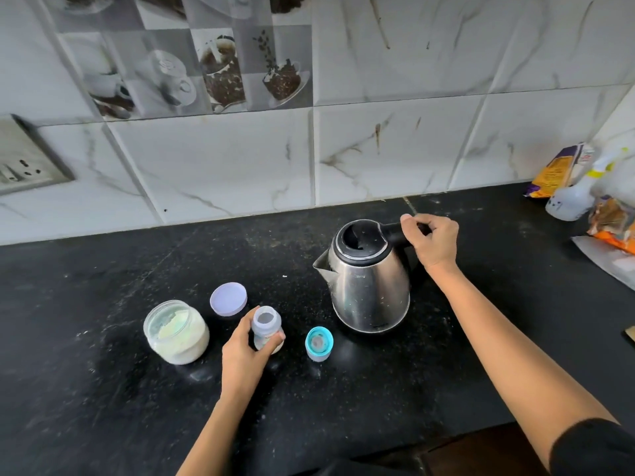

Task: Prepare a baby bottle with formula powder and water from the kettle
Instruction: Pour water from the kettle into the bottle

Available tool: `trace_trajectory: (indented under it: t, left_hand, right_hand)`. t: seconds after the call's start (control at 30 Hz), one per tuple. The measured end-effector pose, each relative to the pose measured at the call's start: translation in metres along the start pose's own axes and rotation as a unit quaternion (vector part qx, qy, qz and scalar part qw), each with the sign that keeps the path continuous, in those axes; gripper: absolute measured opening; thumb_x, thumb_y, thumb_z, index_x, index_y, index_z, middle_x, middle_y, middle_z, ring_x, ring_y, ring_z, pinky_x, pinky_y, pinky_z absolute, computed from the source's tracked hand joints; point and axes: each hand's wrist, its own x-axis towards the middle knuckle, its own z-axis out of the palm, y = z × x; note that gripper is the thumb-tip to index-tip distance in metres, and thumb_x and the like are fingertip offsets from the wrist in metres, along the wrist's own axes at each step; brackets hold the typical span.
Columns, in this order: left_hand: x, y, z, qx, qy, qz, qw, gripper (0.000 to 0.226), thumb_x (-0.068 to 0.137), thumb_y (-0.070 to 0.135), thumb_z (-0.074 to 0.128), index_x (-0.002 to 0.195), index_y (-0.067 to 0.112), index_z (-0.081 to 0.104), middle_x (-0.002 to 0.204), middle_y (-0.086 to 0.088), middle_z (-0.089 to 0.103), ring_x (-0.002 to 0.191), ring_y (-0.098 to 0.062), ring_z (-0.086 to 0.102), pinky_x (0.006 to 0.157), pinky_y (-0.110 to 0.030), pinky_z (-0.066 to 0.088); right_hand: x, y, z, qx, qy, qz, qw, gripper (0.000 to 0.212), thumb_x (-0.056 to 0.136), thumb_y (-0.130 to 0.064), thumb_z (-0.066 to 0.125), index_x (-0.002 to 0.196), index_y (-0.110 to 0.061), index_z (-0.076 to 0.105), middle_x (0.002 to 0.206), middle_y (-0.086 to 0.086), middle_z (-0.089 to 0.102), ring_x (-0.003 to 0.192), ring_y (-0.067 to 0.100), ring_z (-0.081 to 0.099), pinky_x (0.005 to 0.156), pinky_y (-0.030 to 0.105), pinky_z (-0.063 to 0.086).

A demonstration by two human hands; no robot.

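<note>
A small clear baby bottle (265, 323) stands upright and uncapped on the black counter (103, 389). My left hand (244, 352) grips it round its body. Its blue teat cap (319, 343) lies just to the right. A steel kettle (369, 286) with a black lid stands behind the cap, spout pointing left. My right hand (433, 240) is curled round the kettle's black handle. An open glass jar of pale formula powder (176, 333) sits left of the bottle, and its lilac lid (228, 299) lies behind.
A tiled wall runs along the back of the counter, with a switch plate (24, 159) at the far left. Food packets (556, 171) and a spray bottle (574, 197) crowd the right back corner. The counter's front edge runs past my right forearm.
</note>
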Motion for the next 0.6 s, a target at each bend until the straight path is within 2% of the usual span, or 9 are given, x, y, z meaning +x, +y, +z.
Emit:
trace_trajectory:
  t: [0.07,0.13,0.27,0.4,0.6]
  left_hand:
    - [0.001,0.003,0.000,0.002,0.000,0.002,1.000,0.054,0.069,0.042,0.079,0.112,0.058,0.050,0.110,0.039,0.057,0.103,0.013,0.055,0.082,-0.011,0.040]
    - [0.002,0.006,-0.001,0.002,-0.001,0.002,1.000,0.053,0.069,0.042,0.079,0.111,0.058,0.051,0.109,0.039,0.058,0.101,0.013,0.055,0.080,-0.009,0.040]
    - [0.005,0.012,-0.001,-0.001,-0.020,0.001,1.000,0.050,0.068,0.041,0.078,0.107,0.060,0.051,0.104,0.036,0.061,0.097,0.012,0.058,0.078,-0.010,0.041]
    - [0.008,0.014,0.000,-0.004,-0.035,-0.001,0.999,0.051,0.066,0.041,0.077,0.108,0.056,0.053,0.103,0.034,0.062,0.098,0.010,0.058,0.080,-0.012,0.041]
    - [0.012,0.016,0.002,-0.002,-0.042,-0.003,0.999,0.056,0.067,0.036,0.081,0.118,0.038,0.057,0.106,0.024,0.065,0.101,0.006,0.058,0.087,-0.019,0.046]
  right_hand:
    - [0.007,-0.016,0.004,-0.037,-0.024,-0.039,0.998,0.043,0.077,-0.053,0.056,0.055,-0.017,0.065,0.046,-0.005,0.054,0.048,0.009,0.049,0.054,0.027,0.036]
    - [0.012,-0.030,0.011,-0.079,-0.043,-0.084,0.992,0.052,0.074,-0.057,0.055,0.059,-0.009,0.068,0.049,0.002,0.058,0.050,0.019,0.054,0.053,0.028,0.038]
    - [0.016,-0.056,0.023,-0.157,-0.078,-0.161,0.971,0.055,0.072,-0.062,0.052,0.055,-0.011,0.066,0.043,0.002,0.053,0.044,0.021,0.051,0.048,0.026,0.034]
    - [0.016,-0.079,0.033,-0.203,-0.102,-0.196,0.954,0.062,0.071,-0.066,0.049,0.053,-0.008,0.062,0.042,0.006,0.051,0.045,0.027,0.050,0.047,0.034,0.044]
    - [0.018,-0.103,0.044,-0.238,-0.140,-0.254,0.927,0.061,0.068,-0.068,0.045,0.048,-0.011,0.052,0.041,0.000,0.043,0.046,0.024,0.043,0.049,0.027,0.033]
